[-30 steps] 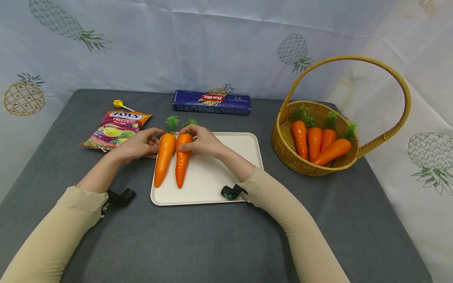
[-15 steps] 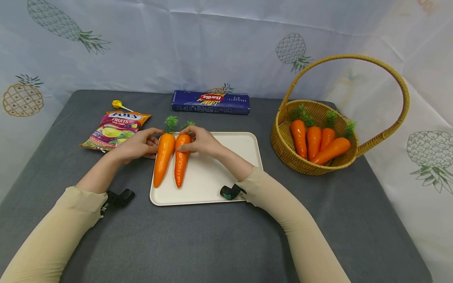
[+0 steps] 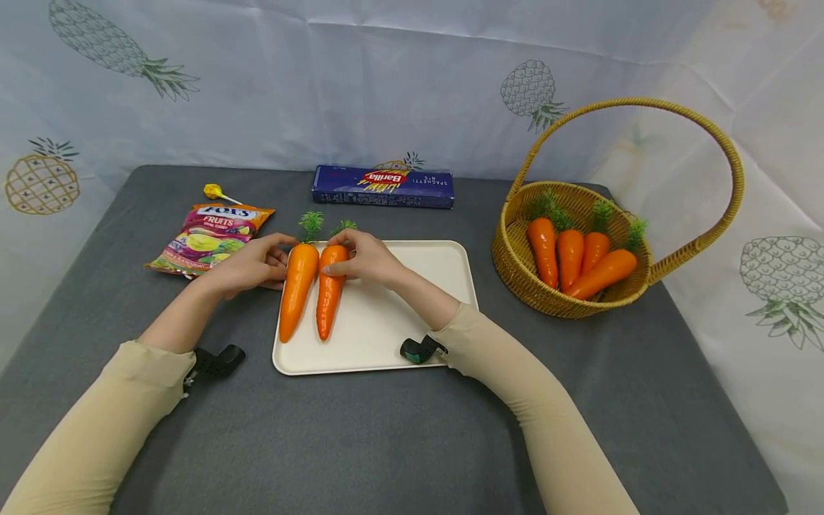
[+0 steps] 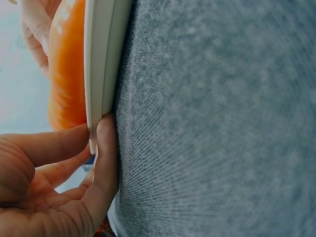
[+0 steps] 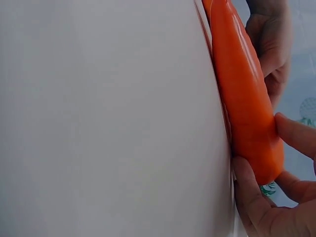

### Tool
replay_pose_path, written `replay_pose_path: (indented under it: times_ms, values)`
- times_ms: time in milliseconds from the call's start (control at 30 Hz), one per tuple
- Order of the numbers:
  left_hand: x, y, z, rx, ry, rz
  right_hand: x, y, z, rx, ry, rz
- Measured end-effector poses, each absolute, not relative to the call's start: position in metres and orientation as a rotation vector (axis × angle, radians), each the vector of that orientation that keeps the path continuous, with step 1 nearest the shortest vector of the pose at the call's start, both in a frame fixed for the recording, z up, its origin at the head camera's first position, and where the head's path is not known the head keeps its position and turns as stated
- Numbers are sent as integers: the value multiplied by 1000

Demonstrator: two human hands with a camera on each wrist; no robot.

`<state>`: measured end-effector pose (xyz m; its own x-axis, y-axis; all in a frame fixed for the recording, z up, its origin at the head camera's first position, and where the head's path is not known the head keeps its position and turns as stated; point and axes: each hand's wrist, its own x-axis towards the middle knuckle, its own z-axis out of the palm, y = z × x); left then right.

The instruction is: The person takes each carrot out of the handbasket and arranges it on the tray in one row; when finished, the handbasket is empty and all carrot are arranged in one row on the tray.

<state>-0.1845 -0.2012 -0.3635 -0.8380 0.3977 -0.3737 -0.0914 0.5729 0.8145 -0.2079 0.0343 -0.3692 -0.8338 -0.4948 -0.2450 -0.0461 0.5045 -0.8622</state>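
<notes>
Two orange carrots with green tops lie side by side, tips toward me, on the left part of a cream tray. My right hand grips the upper end of the right carrot, thumb on one side and fingers on the other, as the right wrist view shows. My left hand is at the tray's left edge, beside the left carrot. In the left wrist view its thumb and a finger pinch the tray's rim, close against the end of that carrot.
A wicker basket with a tall handle holds several carrots at the right. Behind the tray lies a blue spaghetti box. A candy bag and a yellow lollipop lie at the left, on the grey tabletop.
The tip of the right carrot has swung very slightly left under my right hand. My left hand stays at the tray's edge.
</notes>
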Motion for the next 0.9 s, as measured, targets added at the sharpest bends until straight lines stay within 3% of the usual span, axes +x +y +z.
replay_pose_path:
  times_ms: [900]
  values:
    - [-186, -202, -364, 232, 2258, 1252, -214, 43, -360, -397, 2237, -1374]
